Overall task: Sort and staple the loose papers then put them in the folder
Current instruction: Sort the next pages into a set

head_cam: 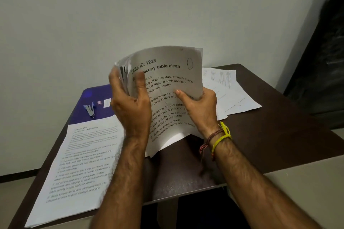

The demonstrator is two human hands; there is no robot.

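Both hands raise a bowed sheaf of papers (167, 87) above the dark table (279, 135): the left hand (130, 106) curls round its left edge, the right hand (200, 107) pinches its right edge. Left of the sheaf lie a printed stack (81, 169), overhanging the table's near edge, and a stapler (90, 110) on the purple folder (93, 102); right of it, loose sheets (229, 95).

Held stack (167, 87) upright above table (260, 135) centre, between left hand (130, 104) and right hand (201, 109). Folder (96, 98) far left; stapler (90, 110) on it. Sheets (80, 163) near left, overlapping folder. Loose papers (229, 91) far right.
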